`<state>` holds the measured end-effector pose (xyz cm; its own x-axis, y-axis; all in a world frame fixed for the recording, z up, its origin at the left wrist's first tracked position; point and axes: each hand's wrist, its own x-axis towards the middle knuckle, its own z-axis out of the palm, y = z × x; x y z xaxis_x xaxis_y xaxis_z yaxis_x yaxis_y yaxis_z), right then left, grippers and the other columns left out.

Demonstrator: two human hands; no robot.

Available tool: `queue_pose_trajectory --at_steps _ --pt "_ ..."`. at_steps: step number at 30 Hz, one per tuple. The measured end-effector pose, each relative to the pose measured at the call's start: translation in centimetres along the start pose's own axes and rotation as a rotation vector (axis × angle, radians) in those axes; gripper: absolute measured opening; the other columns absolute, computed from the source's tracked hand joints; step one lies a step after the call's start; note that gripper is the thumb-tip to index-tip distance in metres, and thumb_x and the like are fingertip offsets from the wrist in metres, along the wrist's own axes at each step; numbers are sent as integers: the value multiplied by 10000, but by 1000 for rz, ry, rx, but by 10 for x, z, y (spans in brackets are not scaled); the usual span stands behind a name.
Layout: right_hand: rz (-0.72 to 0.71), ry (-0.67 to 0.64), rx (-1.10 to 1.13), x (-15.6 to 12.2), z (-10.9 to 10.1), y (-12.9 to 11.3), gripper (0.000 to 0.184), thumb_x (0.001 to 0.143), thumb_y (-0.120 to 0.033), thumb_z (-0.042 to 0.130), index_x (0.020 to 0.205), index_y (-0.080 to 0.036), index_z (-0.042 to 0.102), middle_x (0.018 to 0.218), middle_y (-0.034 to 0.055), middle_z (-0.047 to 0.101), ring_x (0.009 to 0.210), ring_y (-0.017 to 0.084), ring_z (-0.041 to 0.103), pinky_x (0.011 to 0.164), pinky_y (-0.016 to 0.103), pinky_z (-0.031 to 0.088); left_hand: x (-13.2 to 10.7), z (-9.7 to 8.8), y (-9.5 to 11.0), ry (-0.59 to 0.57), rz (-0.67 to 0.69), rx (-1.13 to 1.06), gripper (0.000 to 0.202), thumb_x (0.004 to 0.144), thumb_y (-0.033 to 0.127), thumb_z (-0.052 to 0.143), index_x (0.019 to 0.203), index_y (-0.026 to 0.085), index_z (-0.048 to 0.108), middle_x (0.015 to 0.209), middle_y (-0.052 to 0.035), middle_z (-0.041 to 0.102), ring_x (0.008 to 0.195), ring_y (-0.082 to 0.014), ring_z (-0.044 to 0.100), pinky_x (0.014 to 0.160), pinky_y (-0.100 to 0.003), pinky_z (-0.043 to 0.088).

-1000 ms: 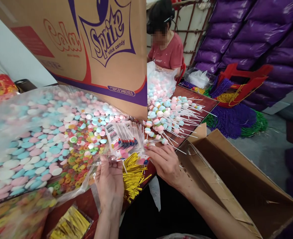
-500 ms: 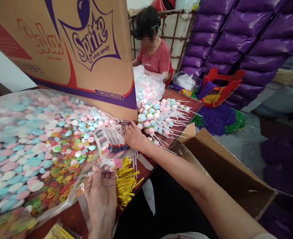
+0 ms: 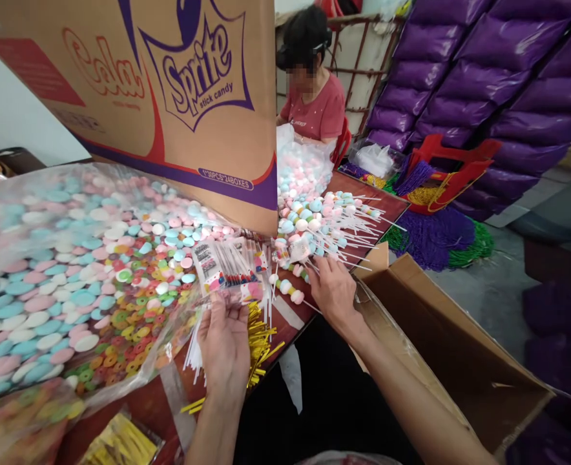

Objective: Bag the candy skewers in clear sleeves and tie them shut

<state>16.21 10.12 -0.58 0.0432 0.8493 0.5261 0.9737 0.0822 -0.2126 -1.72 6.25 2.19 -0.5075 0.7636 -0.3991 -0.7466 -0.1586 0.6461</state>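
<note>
Red-brown tabletop (image 3: pixel 140 392) bears a bag (image 3: pixel 169 351) of candies (image 3: pixel 82 297); left hand (image 3: pixel 225 339) pinches a wrapper (image 3: pixel 251 292), grip of right hand (image 3: pixel 334 290) unclear.

Glossy, foil-like ties (image 3: pixel 260 339) right of the left grip (image 3: pixel 228 309); smooth worktop (image 3: pixel 143 395) below; matt cardboard carton (image 3: pixel 212 152) beyond; glossy plastic bag (image 3: pixel 165 354) left.

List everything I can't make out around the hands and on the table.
All in the head view:
Left hand: what its palm covers is hidden by the hand itself; it also hides part of the gold ties.
Right hand: its fingertip contact is hidden by its own fingers.
Packets: fine print too small and blurred.
Large carton: top cut off by the upper edge.
Candy bag: cut off by the left edge.
</note>
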Motion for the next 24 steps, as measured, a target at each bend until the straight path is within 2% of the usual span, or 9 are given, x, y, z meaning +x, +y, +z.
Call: queue_pose_trajectory --at_steps 3,6,9,12,17,20,24 --pt "3 -51 -30 4 11 5 164 938 -260 562 857 -168 672 818 94 673 804 227 560 701 317 348 0 3 -4 -4 -18 -16 153 798 235 753 767 145 634 710 21 660 659 -85 612 698 -251 499" --pt "3 52 39 5 15 4 213 951 -200 504 804 -174 656 783 81 649 774 214 555 708 318 358 1 5 -5 31 -27 -28 126 833 216 714 774 143 630 696 16 654 646 -90 610 688 -256 491" --pt "8 200 257 0 7 3 203 960 -189 491 839 -176 653 768 61 615 742 190 562 711 310 411 3 5 -4 63 -38 -47 129 884 197 648 771 138 626 691 8 651 637 -91 609 681 -254 482" --pt "-43 268 546 -10 -7 1 143 951 -177 532 896 -194 662 800 43 611 747 164 590 716 292 468 6 5 -5 73 -50 -50 164 908 205 618 758 137 620 663 10 637 627 -92 605 683 -255 477" --pt "-110 173 791 -29 -29 -6 159 894 -101 615 965 -227 682 886 38 625 786 150 620 680 271 498 11 0 -7 41 -43 -36 146 847 227 701 755 139 630 673 6 649 625 -93 600 691 -253 467" --pt "-139 118 826 -40 -34 -8 198 877 -65 622 976 -225 683 896 42 620 802 154 621 685 276 504 16 -4 -3 47 -28 -49 161 843 275 710 777 145 641 689 6 653 644 -96 606 701 -259 466" --pt "-161 115 793 -51 -35 -6 227 869 -41 620 992 -223 678 881 40 613 784 150 612 685 271 507 19 -9 1 6 -1 -68 179 846 298 708 779 149 635 720 11 662 672 -93 618 723 -259 476"
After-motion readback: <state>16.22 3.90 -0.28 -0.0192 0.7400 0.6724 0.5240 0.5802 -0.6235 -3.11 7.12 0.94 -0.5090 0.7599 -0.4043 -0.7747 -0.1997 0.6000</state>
